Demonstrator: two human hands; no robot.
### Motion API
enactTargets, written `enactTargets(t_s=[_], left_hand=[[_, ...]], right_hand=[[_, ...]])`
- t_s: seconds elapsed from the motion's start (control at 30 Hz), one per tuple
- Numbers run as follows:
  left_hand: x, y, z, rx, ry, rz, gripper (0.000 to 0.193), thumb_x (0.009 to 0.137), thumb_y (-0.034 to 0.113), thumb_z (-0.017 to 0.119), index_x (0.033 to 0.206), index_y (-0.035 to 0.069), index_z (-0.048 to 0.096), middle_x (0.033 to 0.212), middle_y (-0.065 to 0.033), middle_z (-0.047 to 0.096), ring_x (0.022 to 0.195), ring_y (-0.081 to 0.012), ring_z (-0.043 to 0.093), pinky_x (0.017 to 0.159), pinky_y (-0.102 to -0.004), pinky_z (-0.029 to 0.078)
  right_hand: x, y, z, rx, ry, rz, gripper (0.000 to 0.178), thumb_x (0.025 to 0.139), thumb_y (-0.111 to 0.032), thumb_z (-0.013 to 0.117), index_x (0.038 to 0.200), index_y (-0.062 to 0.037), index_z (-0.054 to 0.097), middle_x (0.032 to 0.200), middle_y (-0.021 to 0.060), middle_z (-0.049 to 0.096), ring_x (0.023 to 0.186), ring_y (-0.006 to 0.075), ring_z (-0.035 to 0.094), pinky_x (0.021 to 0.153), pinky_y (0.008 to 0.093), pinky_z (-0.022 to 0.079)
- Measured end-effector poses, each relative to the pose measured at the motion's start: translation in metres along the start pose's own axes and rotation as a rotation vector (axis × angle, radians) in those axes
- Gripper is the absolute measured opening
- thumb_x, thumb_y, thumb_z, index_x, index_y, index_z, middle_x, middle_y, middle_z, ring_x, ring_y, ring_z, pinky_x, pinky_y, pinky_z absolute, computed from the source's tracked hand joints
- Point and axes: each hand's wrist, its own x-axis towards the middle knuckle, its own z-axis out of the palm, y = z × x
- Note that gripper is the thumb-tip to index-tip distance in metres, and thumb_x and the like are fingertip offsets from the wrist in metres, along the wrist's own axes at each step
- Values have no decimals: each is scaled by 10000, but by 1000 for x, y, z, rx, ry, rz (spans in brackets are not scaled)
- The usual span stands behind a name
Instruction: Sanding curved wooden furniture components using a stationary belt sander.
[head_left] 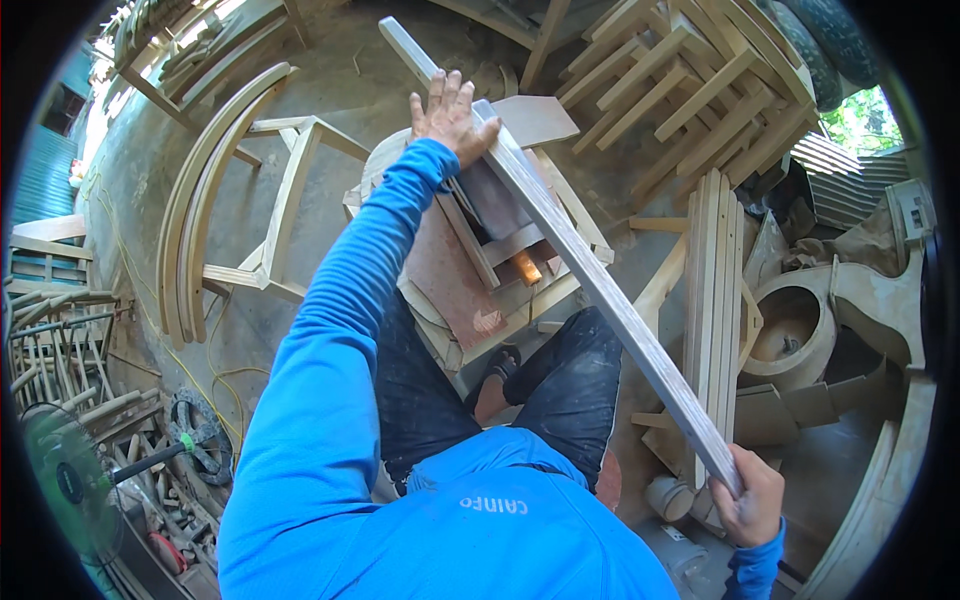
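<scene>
A long, straight wooden bar [610, 285] slants from upper middle to lower right, raised in front of my body. My right hand [748, 497] is closed around its near end. My left hand [455, 118] lies palm down at the bar's far end, fingers spread. A narrow wooden length [405, 48] juts out past its fingers; under the hand I cannot tell whether it belongs to the same bar. Below the bar stands a low wooden work stand [440, 265] with a reddish-brown board and a greyish plate. A small orange part [525, 267] shows there, its kind unclear.
Curved wooden pieces [190, 210] and a pale wooden frame [285, 215] stand at left. A slatted wood stack [690, 80] rises at far right, with long boards [712, 320] nearer. A fan [70, 480] and heaped offcuts [150, 440] occupy lower left; a yellow cord [215, 375] crosses the floor.
</scene>
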Motion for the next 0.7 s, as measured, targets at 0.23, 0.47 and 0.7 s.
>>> enactTargets(t_s=[0.23,0.47,0.7], left_hand=[[56,-46,4,43,98,47,840,936,597,487,1592,93,344,1718,-97,160,1601,-281,44,1256,-620,78],[98,-75,-40,-11,-63,-89,909,883,515,582,1608,55,284,1718,-143,125,1600,-315,18,1268,-575,81],[162,-93,-44,-7,53,-104,889,882,481,609,1612,94,283,1723,-135,96,1601,-304,15,1265,-589,92]], right_hand=[[67,-6,84,-59,57,-244,395,738,-94,774,1116,-20,688,923,154,635,863,349,609,753,433,472],[118,-44,117,20,163,-293,424,747,-59,797,1151,9,690,924,157,613,825,338,607,727,423,490],[170,-65,147,26,212,-321,455,746,-61,800,1179,-1,675,934,162,618,816,349,624,729,427,510]])
